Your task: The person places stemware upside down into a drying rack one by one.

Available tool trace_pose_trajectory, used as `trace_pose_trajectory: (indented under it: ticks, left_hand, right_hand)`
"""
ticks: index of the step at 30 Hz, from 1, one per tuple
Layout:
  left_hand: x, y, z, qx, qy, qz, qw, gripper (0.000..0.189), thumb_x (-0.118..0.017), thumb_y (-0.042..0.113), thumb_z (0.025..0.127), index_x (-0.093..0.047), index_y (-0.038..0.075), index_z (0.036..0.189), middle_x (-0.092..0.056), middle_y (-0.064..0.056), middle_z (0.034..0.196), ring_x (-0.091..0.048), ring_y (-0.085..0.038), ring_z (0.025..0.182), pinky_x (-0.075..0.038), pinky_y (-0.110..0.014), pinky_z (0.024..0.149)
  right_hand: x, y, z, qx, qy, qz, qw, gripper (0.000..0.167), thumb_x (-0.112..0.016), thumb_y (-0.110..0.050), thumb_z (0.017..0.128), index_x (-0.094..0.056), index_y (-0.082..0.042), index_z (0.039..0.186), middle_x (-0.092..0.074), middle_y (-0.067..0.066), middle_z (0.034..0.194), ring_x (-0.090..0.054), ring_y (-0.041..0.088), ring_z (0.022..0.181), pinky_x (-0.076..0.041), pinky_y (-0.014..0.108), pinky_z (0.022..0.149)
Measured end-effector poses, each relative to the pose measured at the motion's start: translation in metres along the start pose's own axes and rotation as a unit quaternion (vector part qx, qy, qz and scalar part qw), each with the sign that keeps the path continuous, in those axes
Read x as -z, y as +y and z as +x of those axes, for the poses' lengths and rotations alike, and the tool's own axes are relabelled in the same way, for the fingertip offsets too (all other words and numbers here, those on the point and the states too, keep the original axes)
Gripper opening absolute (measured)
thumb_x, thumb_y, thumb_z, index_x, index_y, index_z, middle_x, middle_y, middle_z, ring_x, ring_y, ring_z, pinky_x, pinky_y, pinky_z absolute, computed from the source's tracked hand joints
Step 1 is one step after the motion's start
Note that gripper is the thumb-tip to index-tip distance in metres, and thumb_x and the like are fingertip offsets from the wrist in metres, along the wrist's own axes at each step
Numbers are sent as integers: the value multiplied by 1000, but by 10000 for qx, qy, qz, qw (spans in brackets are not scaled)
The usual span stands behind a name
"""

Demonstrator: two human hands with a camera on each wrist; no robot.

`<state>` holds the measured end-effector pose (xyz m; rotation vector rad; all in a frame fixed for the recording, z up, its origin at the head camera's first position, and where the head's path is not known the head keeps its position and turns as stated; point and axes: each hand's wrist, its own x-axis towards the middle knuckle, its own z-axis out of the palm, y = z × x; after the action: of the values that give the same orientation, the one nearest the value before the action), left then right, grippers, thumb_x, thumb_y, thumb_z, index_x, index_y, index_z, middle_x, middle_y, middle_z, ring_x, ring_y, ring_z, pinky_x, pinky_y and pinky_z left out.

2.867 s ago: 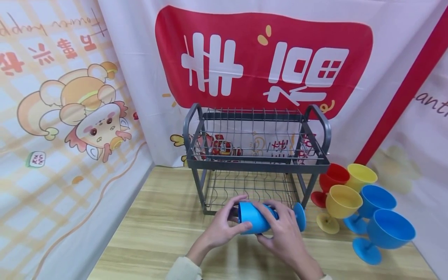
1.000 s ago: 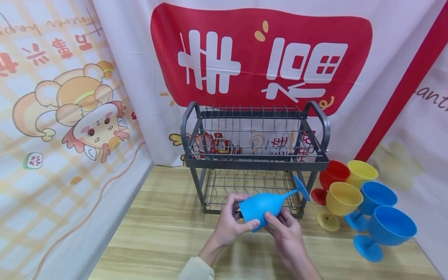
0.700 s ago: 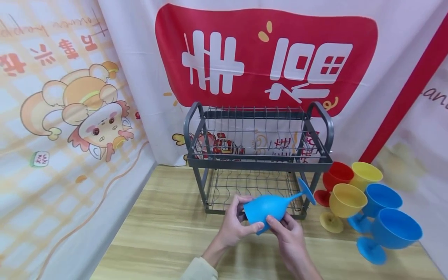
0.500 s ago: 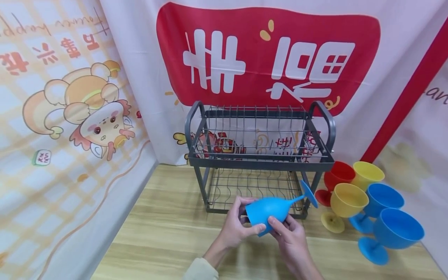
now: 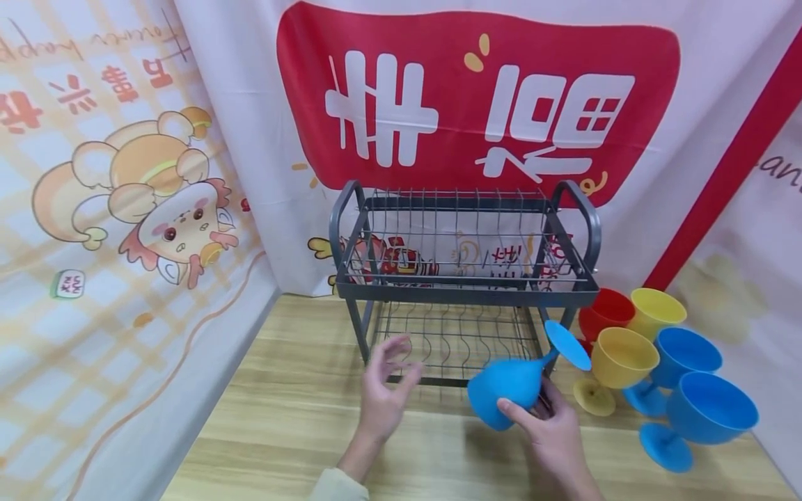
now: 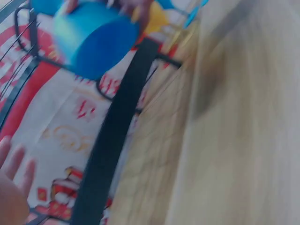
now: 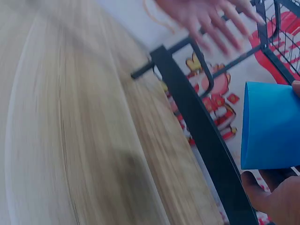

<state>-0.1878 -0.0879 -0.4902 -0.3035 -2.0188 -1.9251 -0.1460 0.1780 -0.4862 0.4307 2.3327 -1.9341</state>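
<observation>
A blue goblet (image 5: 506, 390) lies tilted in my right hand (image 5: 554, 435), which grips its bowl with the thumb on the near side and fingers behind. Its foot points up and to the right, its mouth down and left. The right wrist view shows the goblet's bowl (image 7: 272, 125) side-on, with fingertips at its edge. My left hand (image 5: 383, 393) is off the goblet, fingers spread and bent loosely, holding nothing. Behind both hands stands a dark grey two-tier dish rack (image 5: 466, 298) of wire, both tiers bare in view.
Right of the rack stand a red goblet (image 5: 606, 313), a bright yellow goblet (image 5: 656, 314), a darker yellow goblet (image 5: 623, 362) and two blue ones, the nearer blue goblet (image 5: 711, 410) at the front. The wooden table (image 5: 282, 417) meets printed cloth walls (image 5: 244, 139) behind and at the sides.
Earlier both hands held the blue goblet, turning it foot upward. Now the left hand has let go and moved left, while the right hand has carried the goblet to the right.
</observation>
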Motion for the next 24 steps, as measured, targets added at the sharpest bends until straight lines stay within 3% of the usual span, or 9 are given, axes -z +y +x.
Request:
trace_pose_trajectory:
  ticks: [4,8,12,15,17,21,24]
  left_hand:
    - [27,15,19,-308,1415,180,9893,49,-73,15,98,-58,11,144,-67,-5,137,-65,-11,110,-57,-22,95]
    - [52,38,45,-761,2040,307,9755,56,-68,14,99,-52,14,153,-62,-4,148,-60,-14,124,-50,-21,104]
    - [68,63,73,-1210,1954,181,9731,66,-68,18,99,-45,17,160,-52,3,162,-49,-21,147,-42,-32,120]
    - [72,81,91,-1274,1687,115,9773,67,-70,23,99,-45,21,161,-50,8,164,-45,-19,152,-37,-42,126]
    - [71,90,101,-1212,1429,96,9823,65,-70,26,100,-47,25,160,-53,9,161,-49,-19,149,-40,-45,124]
    - [61,100,114,-1072,960,46,9896,67,-71,31,101,-44,31,162,-60,8,153,-57,-21,142,-48,-39,116]
    - [53,102,116,-1072,859,17,9905,70,-69,29,102,-38,30,165,-60,1,156,-58,-18,143,-52,-32,115]
  right_hand:
    - [20,6,0,66,96,-382,9992,118,-83,-52,88,-13,-4,170,-29,30,170,-38,53,152,-42,63,118]
    - [34,9,-1,76,197,-658,9976,116,-81,-53,90,-12,-4,170,-26,32,170,-38,55,149,-43,65,116]
    - [43,12,-2,40,266,-890,9957,116,-80,-54,91,-10,-2,170,-24,33,171,-38,58,148,-43,65,115]
    - [47,13,0,75,321,-1084,9936,118,-79,-55,91,-10,-2,169,-25,34,170,-39,58,147,-42,67,115]
    - [49,14,1,122,377,-1160,9925,119,-80,-56,90,-9,-2,169,-25,34,169,-40,59,147,-42,68,115]
    - [52,15,1,218,518,-1217,9910,117,-80,-54,90,-11,-2,169,-27,34,168,-41,58,146,-41,69,117]
    - [54,14,1,280,604,-1339,9888,116,-80,-54,90,-14,-2,169,-29,33,167,-43,58,144,-41,69,116]
